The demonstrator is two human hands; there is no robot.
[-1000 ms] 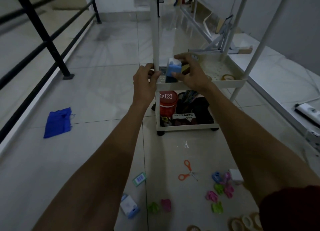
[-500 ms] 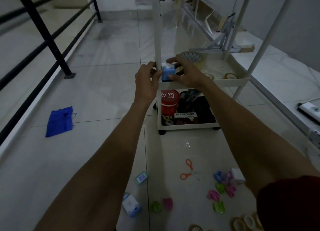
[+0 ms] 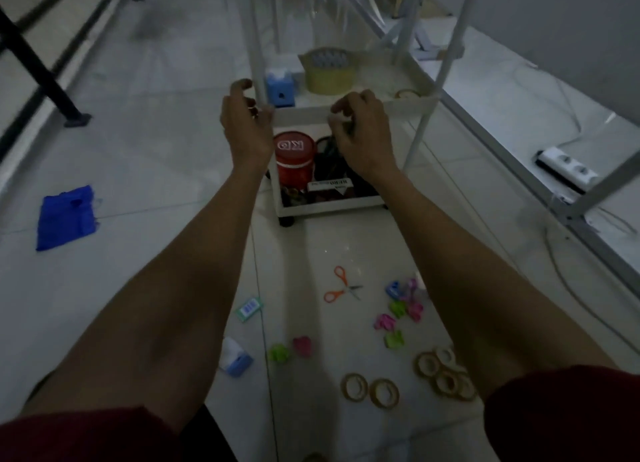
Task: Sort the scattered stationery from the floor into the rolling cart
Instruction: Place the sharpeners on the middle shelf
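L hand (image 3: 246, 125) + R hand (image 3: 360, 129) seen at front edge of cart (image 3: 304, 115) mid shelf. Fingers loosely curled, nothing held; contact w/ rim can't be told. Blue box (image 3: 280, 87) stood upright at front-left corner of shelf, just beside post (image 3: 258, 45). Not yet sorted, on floor (image 3: 173, 149): scissors (image 3: 343, 285), clips (image 3: 398, 309), tape rings (image 3: 443, 371). Scissors judged likely next: found below hands, between forearms, nearer R; blades pointed R, handles L.

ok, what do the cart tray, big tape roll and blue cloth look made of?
Tray: smooth white, moulded rim, probably plastic, maybe painted metal. Tape roll: tan, slightly glossy wound film, likely packing tape. Cloth: blue fabric, matte, rumpled, with uneven edges.
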